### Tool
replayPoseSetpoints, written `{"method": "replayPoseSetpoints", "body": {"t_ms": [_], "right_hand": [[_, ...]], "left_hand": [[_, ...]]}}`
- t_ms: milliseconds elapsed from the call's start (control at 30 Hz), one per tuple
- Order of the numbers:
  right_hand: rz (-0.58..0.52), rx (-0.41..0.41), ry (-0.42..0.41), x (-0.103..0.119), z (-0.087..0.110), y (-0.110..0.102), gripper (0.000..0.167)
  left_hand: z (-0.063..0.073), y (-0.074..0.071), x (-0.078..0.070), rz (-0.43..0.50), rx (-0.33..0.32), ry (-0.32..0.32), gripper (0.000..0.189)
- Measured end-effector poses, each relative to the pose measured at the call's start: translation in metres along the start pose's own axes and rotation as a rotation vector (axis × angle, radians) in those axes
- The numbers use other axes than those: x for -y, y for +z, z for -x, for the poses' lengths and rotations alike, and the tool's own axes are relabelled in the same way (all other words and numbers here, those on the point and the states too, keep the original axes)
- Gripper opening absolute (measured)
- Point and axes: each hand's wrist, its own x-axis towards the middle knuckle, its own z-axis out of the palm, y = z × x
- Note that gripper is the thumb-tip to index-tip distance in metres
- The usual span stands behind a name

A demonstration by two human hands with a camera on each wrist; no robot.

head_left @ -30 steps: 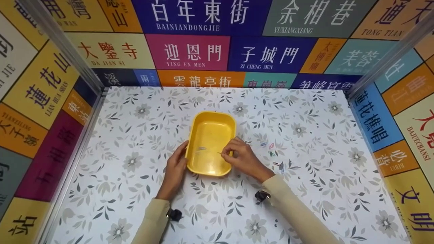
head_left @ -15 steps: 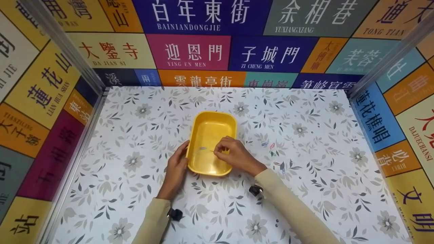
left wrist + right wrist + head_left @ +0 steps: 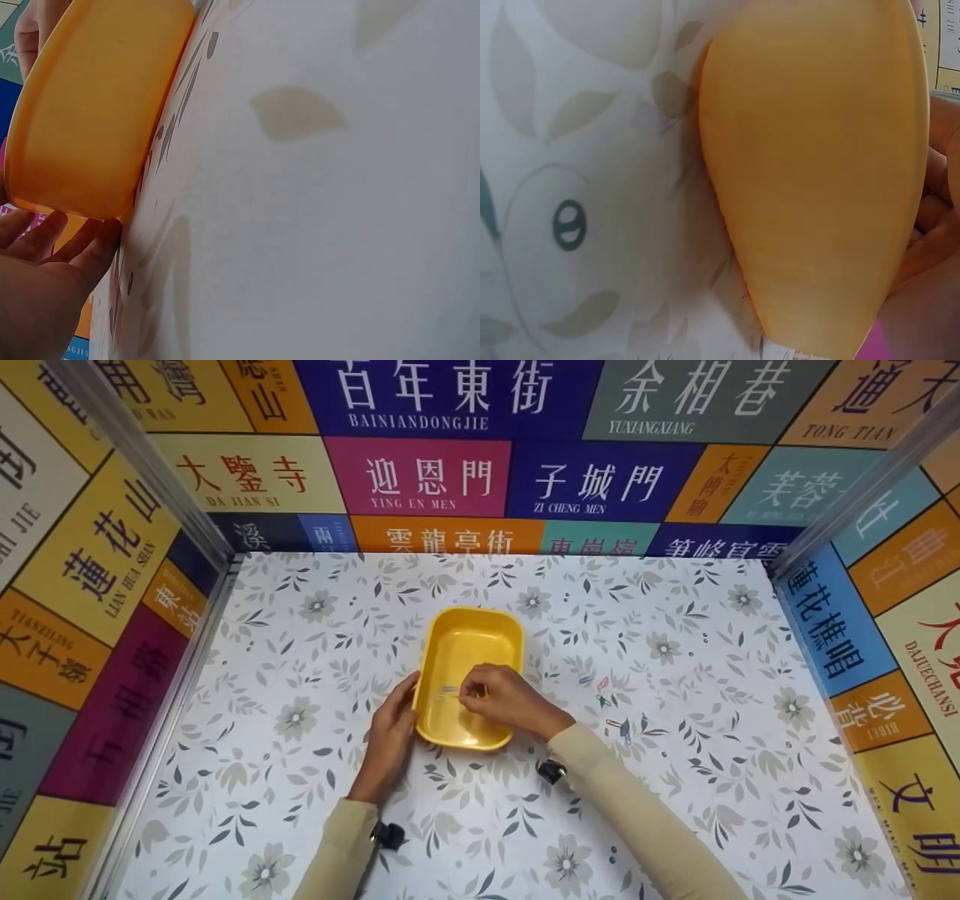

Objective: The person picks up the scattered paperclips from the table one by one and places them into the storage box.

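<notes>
A shallow yellow plastic tray [image 3: 471, 649] stands on the table, with small pale paper clips [image 3: 448, 688] on its floor. My left hand [image 3: 391, 724] rests along the tray's left side; in the left wrist view its straight fingers [image 3: 96, 251] touch the outer wall. Over the inside of the tray, my right hand [image 3: 499, 701] pinches a thin small piece between thumb and forefinger, apparently a paper clip, mostly hidden by the fingertips. The right wrist view shows the tray's outer wall [image 3: 810, 165], with curled fingers behind the rim.
Several coloured paper clips lie loose right of the tray, among them a pink one [image 3: 602, 683], a green one [image 3: 602, 700] and a red one [image 3: 613, 723]. A floral cloth [image 3: 300, 780] covers the table. Panels with printed characters [image 3: 420, 476] wall off the back and sides.
My right hand has moved left, from the tray's right rim to over its middle, still pinching the thin piece. The left hand and the tray stay in place.
</notes>
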Motion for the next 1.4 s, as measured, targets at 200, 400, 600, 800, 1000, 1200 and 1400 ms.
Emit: {"method": "replayPoseSetpoints", "body": {"t_ms": [200,400,600,800,1000,1200,1400], "right_hand": [[0.038,0.037,0.014,0.001,-0.008,0.003,0.004],[0.04,0.046,0.018,0.002,-0.023,0.003,0.004],[0.035,0.065,0.042,-0.003,-0.036,0.004,0.005],[0.052,0.081,0.06,-0.01,-0.044,0.007,0.006],[0.04,0.078,0.082,-0.014,-0.05,0.01,0.005],[0.046,0.074,0.118,-0.015,-0.054,0.012,0.004],[0.091,0.046,0.14,-0.017,-0.056,0.014,0.006]], "left_hand": [[0.0,0.0,0.001,-0.001,0.011,0.011,0.059],[-0.001,-0.001,0.001,0.012,0.009,0.011,0.058],[-0.001,0.0,0.001,0.03,0.014,0.006,0.058],[0.0,-0.001,0.002,0.031,0.014,0.003,0.059],[0.0,-0.001,0.003,0.031,0.008,-0.009,0.059],[0.0,-0.001,0.003,0.028,0.004,-0.016,0.058],[0.001,-0.001,0.002,0.035,0.008,-0.003,0.059]]}}
